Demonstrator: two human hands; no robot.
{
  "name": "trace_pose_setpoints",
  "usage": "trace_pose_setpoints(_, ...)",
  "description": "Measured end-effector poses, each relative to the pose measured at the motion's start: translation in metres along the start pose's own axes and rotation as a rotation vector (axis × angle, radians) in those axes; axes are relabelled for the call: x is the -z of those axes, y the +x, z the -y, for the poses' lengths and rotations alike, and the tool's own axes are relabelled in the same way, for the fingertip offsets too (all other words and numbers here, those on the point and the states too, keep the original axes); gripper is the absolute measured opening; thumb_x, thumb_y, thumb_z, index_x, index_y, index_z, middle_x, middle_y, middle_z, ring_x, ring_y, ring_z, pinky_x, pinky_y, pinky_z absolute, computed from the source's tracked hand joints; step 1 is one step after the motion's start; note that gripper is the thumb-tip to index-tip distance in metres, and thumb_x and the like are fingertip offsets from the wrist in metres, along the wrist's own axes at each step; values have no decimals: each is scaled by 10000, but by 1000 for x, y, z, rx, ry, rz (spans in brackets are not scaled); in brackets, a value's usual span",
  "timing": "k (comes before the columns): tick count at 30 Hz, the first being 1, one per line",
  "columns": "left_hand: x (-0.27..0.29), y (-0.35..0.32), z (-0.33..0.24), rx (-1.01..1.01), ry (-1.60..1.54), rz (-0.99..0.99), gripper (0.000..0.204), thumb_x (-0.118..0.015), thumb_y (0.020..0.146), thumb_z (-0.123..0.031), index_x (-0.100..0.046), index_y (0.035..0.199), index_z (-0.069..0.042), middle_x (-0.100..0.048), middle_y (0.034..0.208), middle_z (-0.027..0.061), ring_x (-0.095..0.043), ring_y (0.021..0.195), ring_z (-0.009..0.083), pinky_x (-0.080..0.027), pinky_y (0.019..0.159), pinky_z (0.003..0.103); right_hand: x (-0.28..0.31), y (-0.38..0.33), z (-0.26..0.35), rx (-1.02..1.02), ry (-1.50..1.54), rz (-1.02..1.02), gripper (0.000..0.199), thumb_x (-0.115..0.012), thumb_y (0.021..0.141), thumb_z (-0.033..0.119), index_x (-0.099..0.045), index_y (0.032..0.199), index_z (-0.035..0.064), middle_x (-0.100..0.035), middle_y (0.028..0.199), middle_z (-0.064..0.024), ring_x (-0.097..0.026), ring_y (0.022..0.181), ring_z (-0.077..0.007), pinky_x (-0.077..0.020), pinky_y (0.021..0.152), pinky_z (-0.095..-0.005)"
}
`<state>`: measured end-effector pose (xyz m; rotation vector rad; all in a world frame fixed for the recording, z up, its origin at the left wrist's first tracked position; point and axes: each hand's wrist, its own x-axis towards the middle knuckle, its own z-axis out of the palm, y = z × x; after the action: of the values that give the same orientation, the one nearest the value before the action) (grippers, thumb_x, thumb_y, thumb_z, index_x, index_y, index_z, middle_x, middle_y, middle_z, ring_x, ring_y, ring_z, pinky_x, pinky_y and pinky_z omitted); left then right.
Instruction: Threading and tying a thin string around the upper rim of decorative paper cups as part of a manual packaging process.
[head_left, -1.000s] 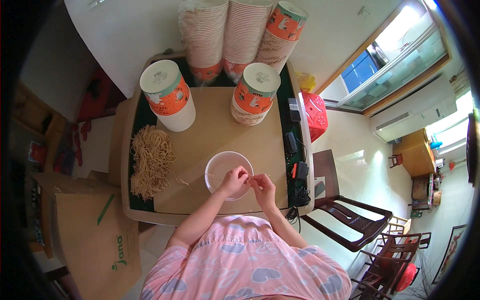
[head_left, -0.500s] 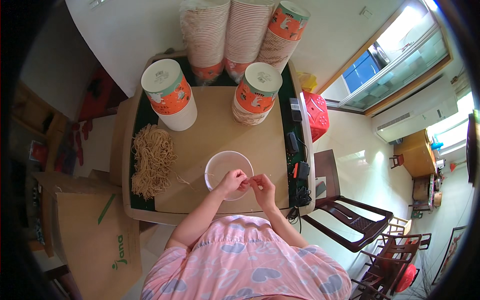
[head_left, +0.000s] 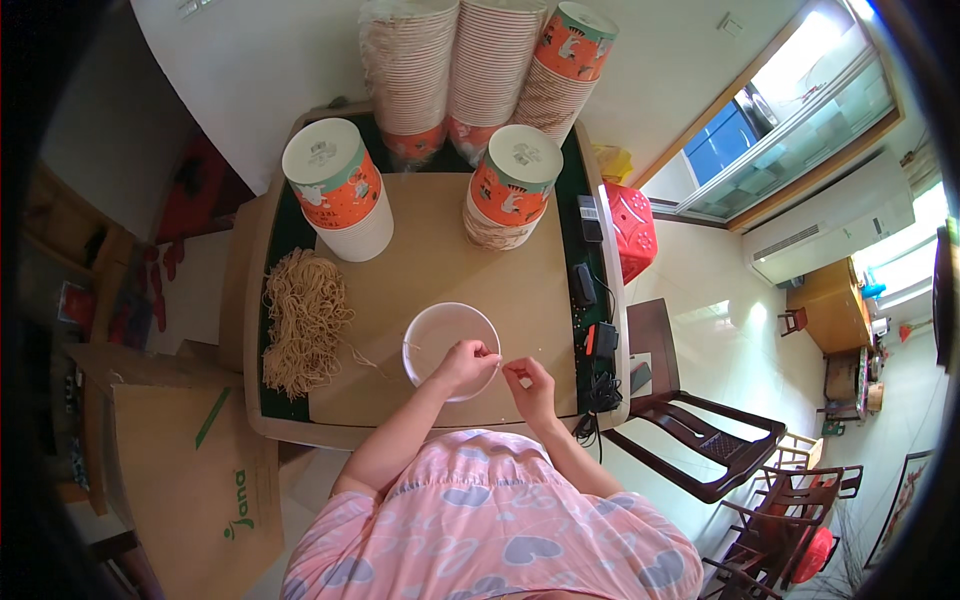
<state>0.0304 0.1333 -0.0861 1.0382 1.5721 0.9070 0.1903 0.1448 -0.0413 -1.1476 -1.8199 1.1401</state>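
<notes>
A white paper bucket [head_left: 428,328] stands mouth up near the table's front edge, a short bit of pale cord showing at its left wall. My left hand [head_left: 466,366] reaches across its mouth, finger and thumb pinched together at the right rim; a tiny pale thing shows at the tips. Just right of the bucket, my right hand [head_left: 531,388] is apart from the left, its thumb and forefinger pressed together. Whatever lies in that pinch is too small to make out. Left of the bucket sits a heap of beige cords [head_left: 305,322], with loose ends trailing toward it.
Upside-down paper buckets are stacked at left [head_left: 345,200] and right [head_left: 512,190]. Taller stacks [head_left: 415,75] rise behind them against the wall. Black adapters and cables [head_left: 600,390] line the table's right edge. A cardboard box [head_left: 200,470] and a dark wooden chair [head_left: 700,440] flank the table.
My hands have separated: the right has moved slightly down and right, away from the left fingertips. The bucket has shifted a little to the left.
</notes>
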Motion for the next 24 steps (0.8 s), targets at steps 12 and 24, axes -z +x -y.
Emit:
trace_pose_setpoints(12, 8, -5, -18, 344, -250, 234, 290, -576, 853, -300, -641, 715, -54, -438, 496, -40, -341, 384, 37, -248, 361, 208, 0, 2, 6, 16, 14, -2, 53, -647, 766, 13, -616, 807, 25, -580, 744, -51, -537, 654, -121, -450, 618, -228)
trace_pose_setpoints(24, 9, -3, -3, 478, -400, 363, 329, -579, 845, -295, -512, 588, -101, -386, 469, -40, -324, 352, 58, -208, 321, 219, -16, -2, 0, 287, -299, 15, 149, -713, 649, 63, -665, 774, 128, -510, 816, -63, -490, 776, -240, -424, 648, -339)
